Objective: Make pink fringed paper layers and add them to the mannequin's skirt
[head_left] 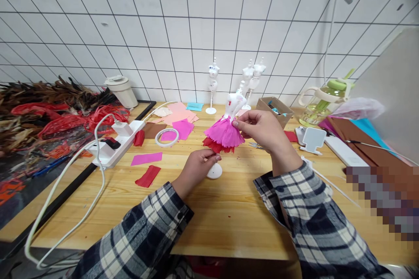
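Observation:
A small white dress-form mannequin (233,103) leans to the right above the wooden table, wearing a layered paper skirt (225,133), magenta over red. My left hand (198,165) is closed around the mannequin's stand just under the red layer; the stand's round white base (214,171) shows beside my fingers. At the waist, my right hand (260,128) pinches the upper right edge of the magenta paper between thumb and forefinger. Left of the skirt lie a magenta paper strip (146,158), a red paper strip (148,176) and a roll of tape (166,137).
More mannequins (213,83) stand at the back by the tiled wall. A cardboard box (274,111), a drink bottle (327,102) and a phone stand (312,140) are on the right. On the left are a power strip (122,144) with cables, a white cup (121,91) and feathers (49,100).

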Available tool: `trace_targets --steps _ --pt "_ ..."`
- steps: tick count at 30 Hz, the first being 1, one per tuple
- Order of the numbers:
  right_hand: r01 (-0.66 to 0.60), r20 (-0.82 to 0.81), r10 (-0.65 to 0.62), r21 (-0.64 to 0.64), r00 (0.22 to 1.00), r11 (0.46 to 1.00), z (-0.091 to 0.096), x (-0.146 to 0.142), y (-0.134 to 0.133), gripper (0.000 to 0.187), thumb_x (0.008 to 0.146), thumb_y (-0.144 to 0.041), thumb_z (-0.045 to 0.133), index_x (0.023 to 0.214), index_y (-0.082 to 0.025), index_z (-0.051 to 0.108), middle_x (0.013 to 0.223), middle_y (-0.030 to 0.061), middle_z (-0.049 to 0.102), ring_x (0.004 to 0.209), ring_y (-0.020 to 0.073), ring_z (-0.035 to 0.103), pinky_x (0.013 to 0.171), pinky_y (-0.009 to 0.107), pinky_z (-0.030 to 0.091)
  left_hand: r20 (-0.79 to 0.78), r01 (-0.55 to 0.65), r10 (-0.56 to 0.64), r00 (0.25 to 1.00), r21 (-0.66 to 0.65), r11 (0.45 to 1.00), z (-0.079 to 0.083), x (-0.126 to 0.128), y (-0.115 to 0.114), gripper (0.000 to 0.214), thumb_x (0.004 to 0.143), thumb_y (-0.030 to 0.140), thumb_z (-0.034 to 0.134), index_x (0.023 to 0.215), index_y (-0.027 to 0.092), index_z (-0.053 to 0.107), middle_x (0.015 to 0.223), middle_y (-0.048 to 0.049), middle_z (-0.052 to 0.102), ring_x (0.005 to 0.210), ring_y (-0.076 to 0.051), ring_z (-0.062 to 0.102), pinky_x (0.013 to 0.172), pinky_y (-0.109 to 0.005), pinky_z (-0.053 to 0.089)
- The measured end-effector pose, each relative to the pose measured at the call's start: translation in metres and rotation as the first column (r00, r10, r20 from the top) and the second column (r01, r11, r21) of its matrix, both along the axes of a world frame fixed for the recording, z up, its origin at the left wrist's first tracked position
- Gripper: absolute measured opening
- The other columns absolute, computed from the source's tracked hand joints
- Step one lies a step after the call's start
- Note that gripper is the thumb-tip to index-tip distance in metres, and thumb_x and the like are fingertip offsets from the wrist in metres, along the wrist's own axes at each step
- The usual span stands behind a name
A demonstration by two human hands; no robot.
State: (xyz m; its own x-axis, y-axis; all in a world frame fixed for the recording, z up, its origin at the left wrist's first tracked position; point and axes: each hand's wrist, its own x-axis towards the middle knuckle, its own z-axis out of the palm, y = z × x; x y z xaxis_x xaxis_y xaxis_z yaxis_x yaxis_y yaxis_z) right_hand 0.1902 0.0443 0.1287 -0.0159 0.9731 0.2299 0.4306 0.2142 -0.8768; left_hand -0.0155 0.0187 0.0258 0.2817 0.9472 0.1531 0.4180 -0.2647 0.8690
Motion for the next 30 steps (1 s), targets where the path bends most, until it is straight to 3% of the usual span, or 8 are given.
trace_targets --steps 9,18,21,25,30 --pt "-0.033 -0.049 0.028 -0.105 0.998 0.994 0.0 0.002 0.002 0.029 0.07 -0.042 0.078 0.072 -0.016 0.064 0.065 0.0033 0.066 0.054 0.0148 0.063 0.052 0.028 0.055 0.003 0.016 -0.016 1.0 0.026 1.0 0.002 -0.001 0.001 0.03 0.083 0.037 0.058 0.062 0.016 0.061 0.055 0.0028 0.05 0.054 -0.011 0.044 0.052 -0.022 0.032" --pt "-0.047 -0.057 0.04 -0.124 0.998 0.991 0.001 0.001 0.002 0.032 0.068 -0.043 0.08 0.072 -0.017 0.063 0.065 0.0024 0.064 0.055 0.0135 0.062 0.05 0.026 0.053 0.035 0.031 -0.031 0.999 -0.015 0.999 0.0 -0.002 0.002 0.028 0.082 0.038 0.059 0.068 0.015 0.065 0.059 0.0006 0.056 0.056 -0.012 0.047 0.053 -0.022 0.034" --pt "-0.055 -0.13 0.033 -0.17 0.991 0.984 0.003 0.002 0.001 0.035 0.064 -0.041 0.083 0.08 -0.018 0.062 0.072 0.0013 0.064 0.057 0.0119 0.06 0.05 0.024 0.052 0.065 0.05 -0.048 0.997 -0.039 0.998 0.0 -0.003 0.001 0.029 0.081 0.039 0.059 0.071 0.014 0.066 0.063 -0.001 0.059 0.06 -0.013 0.05 0.055 -0.022 0.037" --pt "-0.24 -0.266 0.167 -0.276 0.95 0.931 0.004 0.007 0.003 0.045 0.062 -0.038 0.085 0.1 -0.021 0.066 0.086 0.0034 0.068 0.063 0.0104 0.059 0.048 0.019 0.046 0.067 0.107 -0.105 0.992 -0.033 0.994 0.004 -0.006 -0.001 0.029 0.082 0.039 0.059 0.069 0.014 0.066 0.064 -0.0015 0.06 0.062 -0.013 0.051 0.057 -0.023 0.038" --pt "-0.379 -0.381 0.241 -0.344 0.892 0.859 -0.002 0.016 0.007 0.033 0.058 -0.035 0.084 0.082 -0.016 0.071 0.072 0.0006 0.062 0.059 0.0077 0.051 0.046 0.017 0.037 0.049 0.187 -0.185 0.982 -0.051 0.981 0.007 -0.006 -0.002 0.031 0.081 0.038 0.06 0.06 0.014 0.061 0.058 0.0013 0.053 0.057 -0.011 0.046 0.055 -0.022 0.035"
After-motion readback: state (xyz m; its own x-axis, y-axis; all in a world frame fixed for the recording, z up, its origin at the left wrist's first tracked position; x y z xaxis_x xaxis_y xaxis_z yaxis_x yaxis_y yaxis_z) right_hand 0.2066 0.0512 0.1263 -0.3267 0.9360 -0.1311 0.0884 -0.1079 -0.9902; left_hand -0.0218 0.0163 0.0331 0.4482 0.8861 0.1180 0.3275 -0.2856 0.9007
